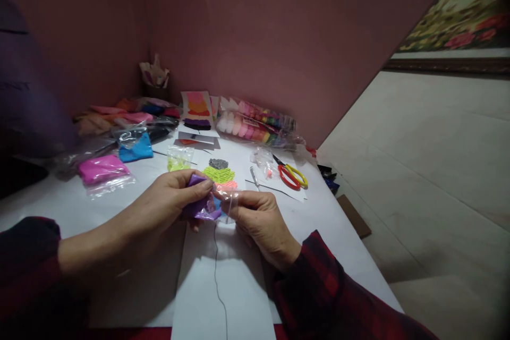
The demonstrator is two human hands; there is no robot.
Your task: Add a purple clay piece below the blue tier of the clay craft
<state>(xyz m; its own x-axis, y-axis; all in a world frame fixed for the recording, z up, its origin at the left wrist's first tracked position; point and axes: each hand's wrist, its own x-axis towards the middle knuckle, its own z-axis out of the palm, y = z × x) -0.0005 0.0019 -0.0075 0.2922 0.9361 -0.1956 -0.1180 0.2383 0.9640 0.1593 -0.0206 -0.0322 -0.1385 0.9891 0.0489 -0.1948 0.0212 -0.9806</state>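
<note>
Between my two hands is a small clear zip bag of purple modelling clay. My left hand pinches the clay-filled end, thumb on top. The fingers of my right hand are closed on the clear plastic edge of the bag. Beneath and just beyond the hands lies a white paper with a thin wavy dark line down its lower part. Grey, yellow-green and coral textured clay shows on its upper part; the bag and hands cover what lies below that.
Bags of pink clay, blue clay and yellow-green clay lie left. Scissors with red and yellow handles rest at right, near a small metal tool. A card with coloured clay and packed clay bags stand behind.
</note>
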